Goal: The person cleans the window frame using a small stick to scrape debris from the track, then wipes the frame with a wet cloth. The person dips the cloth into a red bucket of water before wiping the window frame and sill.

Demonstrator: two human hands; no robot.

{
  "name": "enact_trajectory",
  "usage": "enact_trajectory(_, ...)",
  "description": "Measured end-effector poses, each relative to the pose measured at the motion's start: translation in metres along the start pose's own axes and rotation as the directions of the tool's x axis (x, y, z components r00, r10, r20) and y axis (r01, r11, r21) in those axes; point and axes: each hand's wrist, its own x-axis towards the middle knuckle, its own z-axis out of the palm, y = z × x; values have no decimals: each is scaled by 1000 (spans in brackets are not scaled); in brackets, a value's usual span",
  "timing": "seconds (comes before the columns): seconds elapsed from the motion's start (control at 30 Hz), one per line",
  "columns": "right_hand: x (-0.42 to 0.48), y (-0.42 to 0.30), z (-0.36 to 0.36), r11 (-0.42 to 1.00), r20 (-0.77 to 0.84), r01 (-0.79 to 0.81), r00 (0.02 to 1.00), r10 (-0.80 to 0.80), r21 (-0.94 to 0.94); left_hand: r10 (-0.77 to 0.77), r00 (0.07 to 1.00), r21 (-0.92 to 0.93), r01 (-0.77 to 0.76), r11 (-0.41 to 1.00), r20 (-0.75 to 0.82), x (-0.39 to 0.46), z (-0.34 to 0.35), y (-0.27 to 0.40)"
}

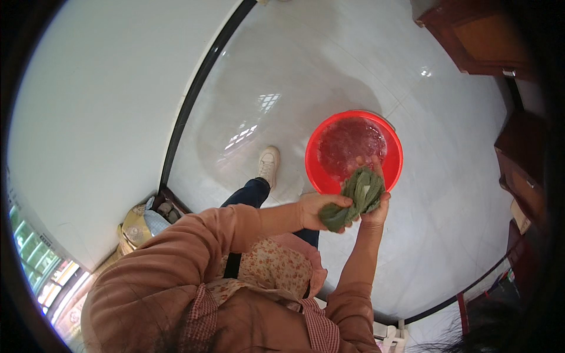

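A green cloth [363,189], twisted and bunched, is held between my two hands above the near rim of a red plastic bucket [310,163]. My left hand [315,209] grips the cloth's lower left end, thumb on top. Under the other end lies my right hand [376,214], palm up, its fingertips showing past the cloth over the bucket. Foamy water [351,145] fills part of the bucket. Most of my right palm is hidden by the cloth.
The bucket stands on a glossy pale tiled floor [437,176]. Near it is my foot in a white shoe [268,165]. A white wall [97,110] with black skirting runs along the left. Wooden cabinets [490,39] stand at the right. Bags [137,225] sit by the wall at lower left.
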Motion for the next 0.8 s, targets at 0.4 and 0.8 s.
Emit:
enact_trajectory(0.4,36,24,-21,860,-251,-107,968,-24,-498,508,798,940,213,266,-324,30,8,38)
enact_trajectory(0.8,53,62,-34,442,-353,-169,856,-378,-881,770,609,875,460,-147,-191,66,-44,33)
